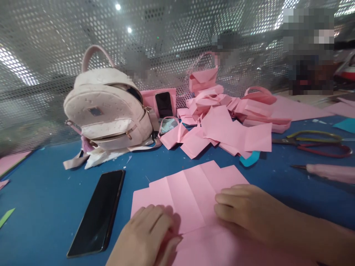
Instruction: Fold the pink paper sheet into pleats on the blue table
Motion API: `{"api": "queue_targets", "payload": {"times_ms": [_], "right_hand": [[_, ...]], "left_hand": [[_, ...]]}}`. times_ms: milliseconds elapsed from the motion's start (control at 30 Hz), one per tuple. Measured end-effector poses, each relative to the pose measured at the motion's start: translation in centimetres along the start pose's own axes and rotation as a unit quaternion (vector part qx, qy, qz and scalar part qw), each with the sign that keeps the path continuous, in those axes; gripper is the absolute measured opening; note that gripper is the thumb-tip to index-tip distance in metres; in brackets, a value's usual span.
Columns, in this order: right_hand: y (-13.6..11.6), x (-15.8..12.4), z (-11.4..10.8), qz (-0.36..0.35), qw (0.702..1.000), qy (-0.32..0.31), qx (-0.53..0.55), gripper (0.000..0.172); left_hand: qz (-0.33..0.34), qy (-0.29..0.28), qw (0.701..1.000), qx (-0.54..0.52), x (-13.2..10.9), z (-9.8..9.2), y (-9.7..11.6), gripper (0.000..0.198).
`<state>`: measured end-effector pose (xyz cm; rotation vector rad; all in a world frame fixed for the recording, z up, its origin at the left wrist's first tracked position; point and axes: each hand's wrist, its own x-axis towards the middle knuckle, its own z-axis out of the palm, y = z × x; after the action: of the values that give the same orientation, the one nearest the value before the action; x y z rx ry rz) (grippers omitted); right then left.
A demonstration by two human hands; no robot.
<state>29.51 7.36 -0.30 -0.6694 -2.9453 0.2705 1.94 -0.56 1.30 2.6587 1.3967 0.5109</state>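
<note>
A smooth blue tabletop [50, 199], flecked with small paper scraps, runs back to a grey metal screen [55, 37] punched all over with round holes; ceiling lights glint through it.

Near the front edge lies a flat pink sheet of paper [188, 192], matte and marked by straight parallel creases. The left hand [146, 236] rests on the sheet's near left part with fingers curled, knuckles up; whether it pinches the paper cannot be told. The right hand [244, 212] lies on the sheet's right side, fingers straight and together, pressing down and gripping nothing.

Just left of the sheet lies a glossy black phone [98, 212], screen dark. Beyond the sheet to the left stands a rounded, pale pink backpack [108, 111] with a gold zip. Straight beyond the sheet sits a loose pile of folded pink paper [222, 125]. Beyond its right side lie scissors [318, 144] with yellow and red handles.
</note>
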Motion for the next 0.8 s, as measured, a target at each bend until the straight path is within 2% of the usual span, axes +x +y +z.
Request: {"api": "queue_targets", "payload": {"times_ms": [100, 400, 667, 800], "right_hand": [[0.0, -0.1, 0.0, -0.003, 1.000, -0.003, 0.002, 0.013], [-0.3, -0.1, -0.3, 0.002, 1.000, 0.004, 0.027, 0.017], [0.0, -0.1, -0.5, 0.044, 0.996, -0.001, 0.081, 0.024], [0.2, 0.0, -0.6, 0.046, 0.994, -0.005, 0.095, 0.025]], "left_hand": [[-0.015, -0.061, 0.995, -0.083, 0.5, 0.2, -0.8, 0.018], [0.015, -0.084, 0.993, -0.081, 0.4, 0.1, -1.0, 0.019], [0.063, -0.029, 0.994, -0.080, 0.7, 1.0, -1.8, 0.027], [0.081, -0.020, 0.994, -0.066, 0.8, 1.0, -1.8, 0.026]]}}
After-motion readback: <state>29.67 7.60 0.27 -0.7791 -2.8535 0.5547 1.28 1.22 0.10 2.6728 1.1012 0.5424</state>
